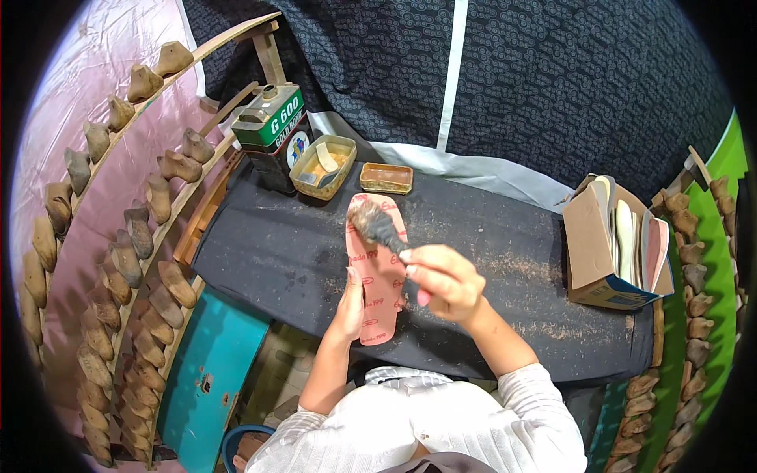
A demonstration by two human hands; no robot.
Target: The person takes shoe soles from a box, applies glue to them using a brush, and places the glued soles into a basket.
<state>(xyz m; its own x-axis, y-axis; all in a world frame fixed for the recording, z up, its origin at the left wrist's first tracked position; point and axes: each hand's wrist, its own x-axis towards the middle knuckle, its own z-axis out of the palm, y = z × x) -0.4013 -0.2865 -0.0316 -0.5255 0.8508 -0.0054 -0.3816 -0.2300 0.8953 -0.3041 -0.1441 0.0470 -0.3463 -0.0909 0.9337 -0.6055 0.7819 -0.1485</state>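
Observation:
A pink shoe insole board [378, 307] with red print lies lengthwise above the near edge of the black-covered table [489, 236]. My left hand [348, 310] grips its left edge, thumb along the side; the fingers beneath are mostly hidden. My right hand [445, 282] is closed around the handle end of a dark-handled brush [382, 229]. The brush slants up and left across the board, its pale, matted bristles over the upper part of the sole. Whether the bristles press on the surface I cannot tell.
Beyond the board stand a green-and-black metal can [276, 150], a grimy tub [325, 191] with scraps inside and a shallow rectangular dish [386, 189]. A cardboard box [591, 260] of upright insoles sits right. Racks of wooden shoe lasts [126, 256] flank both sides. Crumbs litter the cloth.

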